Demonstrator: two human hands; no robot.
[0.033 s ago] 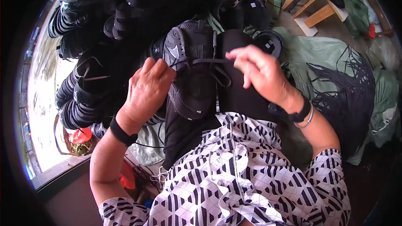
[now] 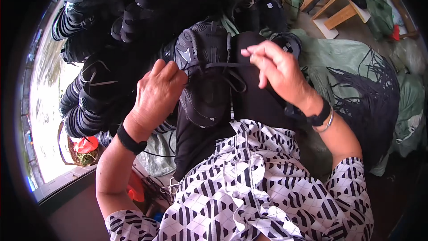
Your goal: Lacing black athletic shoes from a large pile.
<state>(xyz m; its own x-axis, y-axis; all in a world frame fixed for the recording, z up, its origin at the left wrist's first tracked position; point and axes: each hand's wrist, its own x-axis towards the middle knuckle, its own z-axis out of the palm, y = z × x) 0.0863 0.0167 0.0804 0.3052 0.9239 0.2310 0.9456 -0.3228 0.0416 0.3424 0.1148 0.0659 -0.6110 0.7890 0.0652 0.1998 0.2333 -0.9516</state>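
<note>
Right hand [image 2: 280,69] has shifted slightly up; left hand [image 2: 159,88] and sneaker look practically unchanged.

Black-and-grey sneaker [image 2: 207,78] sits on the lap, on the dark trousers [image 2: 249,102], mostly over the left thigh. Flat dark shoelace [image 2: 223,64] runs across it, from the left fingers out toward the right hand. One slack loop hangs off the sneaker's right side.

Left: fingers curled in tight at the sneaker's left edge, grasping the shoelace; fingertips mostly hidden. Right: raised over the right thigh, fingers half bent, near the shoelace's far end. Can't tell if it's pinched or loose. Black wristband [image 2: 129,140] on the left wrist, another band plus a bracelet [image 2: 330,119] on the right.

Around it: dark shoe parts [image 2: 76,118] stacked at left, more dark stock up top, too dark to sort. Bundle of loose dark laces [image 2: 363,93] at right, lying on green sheeting [image 2: 341,51]. Wooden stool [image 2: 342,19] upper right. Red bag [image 2: 84,144] lower left, by the bright opening.
</note>
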